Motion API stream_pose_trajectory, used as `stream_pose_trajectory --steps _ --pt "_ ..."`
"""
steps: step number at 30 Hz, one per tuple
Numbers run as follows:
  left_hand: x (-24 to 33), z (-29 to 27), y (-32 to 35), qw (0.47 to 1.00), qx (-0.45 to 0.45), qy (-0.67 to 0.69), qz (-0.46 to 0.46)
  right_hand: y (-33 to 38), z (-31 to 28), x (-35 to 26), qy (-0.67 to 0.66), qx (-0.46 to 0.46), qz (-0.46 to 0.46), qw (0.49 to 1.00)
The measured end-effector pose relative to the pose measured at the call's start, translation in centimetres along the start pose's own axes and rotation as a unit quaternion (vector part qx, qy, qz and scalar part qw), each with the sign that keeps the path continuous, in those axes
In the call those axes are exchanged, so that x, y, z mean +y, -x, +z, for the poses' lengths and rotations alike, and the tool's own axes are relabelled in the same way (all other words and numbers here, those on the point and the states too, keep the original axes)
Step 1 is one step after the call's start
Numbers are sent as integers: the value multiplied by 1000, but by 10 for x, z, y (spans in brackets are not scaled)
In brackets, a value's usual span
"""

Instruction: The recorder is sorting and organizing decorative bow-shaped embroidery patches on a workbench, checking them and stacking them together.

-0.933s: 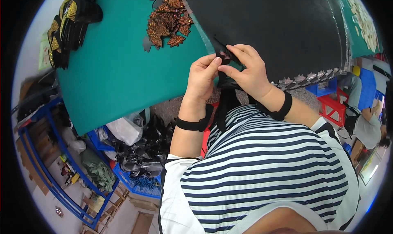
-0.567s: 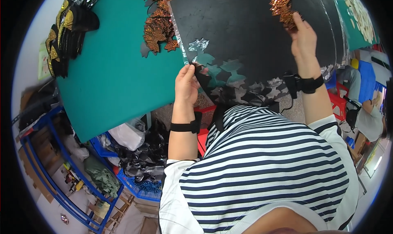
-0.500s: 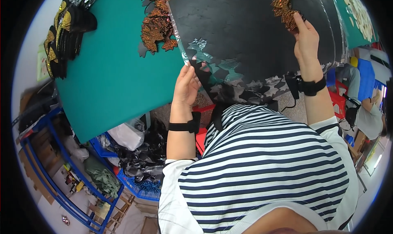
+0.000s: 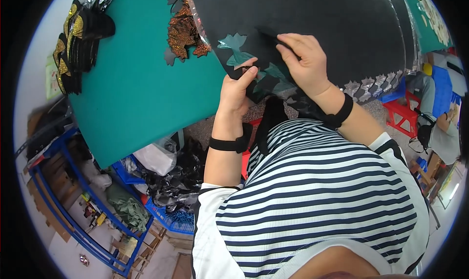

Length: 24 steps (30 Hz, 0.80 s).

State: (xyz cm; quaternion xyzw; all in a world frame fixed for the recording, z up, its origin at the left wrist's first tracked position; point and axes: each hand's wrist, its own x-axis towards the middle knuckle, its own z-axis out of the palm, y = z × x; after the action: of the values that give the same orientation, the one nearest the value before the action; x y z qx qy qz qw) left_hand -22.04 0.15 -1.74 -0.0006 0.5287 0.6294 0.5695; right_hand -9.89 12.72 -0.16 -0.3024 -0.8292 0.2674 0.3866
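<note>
A large black sheet (image 4: 317, 15) with leaf-shaped cut-outs lies over a teal table (image 4: 141, 83). My left hand (image 4: 237, 91) grips the sheet's near edge beside the cut-out holes (image 4: 234, 49). My right hand (image 4: 303, 61) pinches a black shape on the sheet, fingers closed on it. A pile of glittery orange-brown leaf pieces (image 4: 183, 30) rests on the table just left of the sheet. Both wrists wear black bands.
A stack of black and gold pieces (image 4: 73, 49) sits at the table's far left corner. Blue crates with bags and scraps (image 4: 161, 186) stand under the table. A red stool (image 4: 403, 113) and another seated person (image 4: 442, 127) are to the right.
My right hand put an orange leaf piece far out on the sheet, then came back near my left hand. The sheet shifted, showing more cut-out holes.
</note>
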Motion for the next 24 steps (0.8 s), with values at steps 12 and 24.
stream_pose_trajectory --steps 12,24 --pt "-1 11 -20 993 -55 -61 81 3 3 5 -283 -124 289 906" --pt "-23 -29 -6 987 -103 124 0 -13 -60 59 -303 124 355 875"
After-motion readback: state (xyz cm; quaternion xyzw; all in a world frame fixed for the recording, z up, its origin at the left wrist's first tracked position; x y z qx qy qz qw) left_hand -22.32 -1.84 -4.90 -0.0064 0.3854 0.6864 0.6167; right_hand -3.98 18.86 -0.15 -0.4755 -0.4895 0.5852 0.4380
